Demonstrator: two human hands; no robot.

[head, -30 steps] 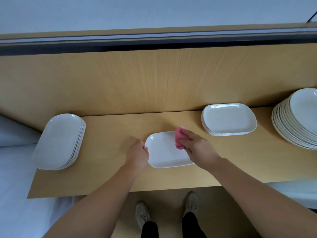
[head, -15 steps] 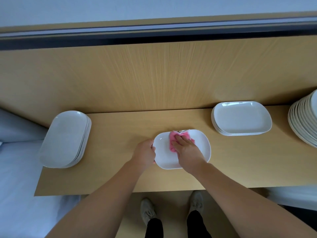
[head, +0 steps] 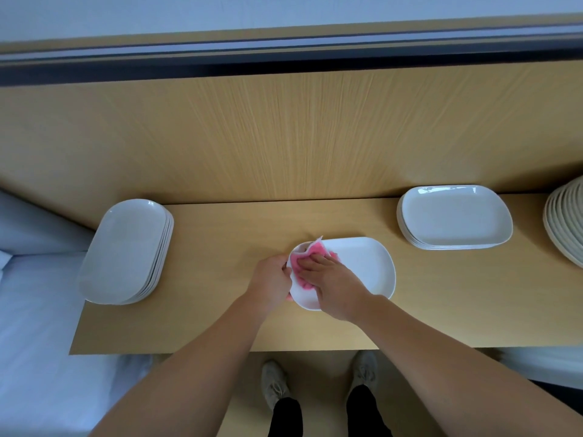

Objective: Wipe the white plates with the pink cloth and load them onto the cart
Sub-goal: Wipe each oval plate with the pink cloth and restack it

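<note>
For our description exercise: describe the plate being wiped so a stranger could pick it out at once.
Find the long wooden counter with a left stack and a right stack of plates. Between them lies one white plate. It alone is unstacked, with the right hand pressing a pink cloth onto its left end.

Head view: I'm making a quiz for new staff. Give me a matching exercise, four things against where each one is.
1 pink cloth
2 left hand
3 oval plate stack
4 rectangular plate stack

A at the left end of the counter
B pressed under the right hand
C gripping the single plate by its left rim
D right of the single plate

Pairs: 1-B, 2-C, 3-A, 4-D
</note>
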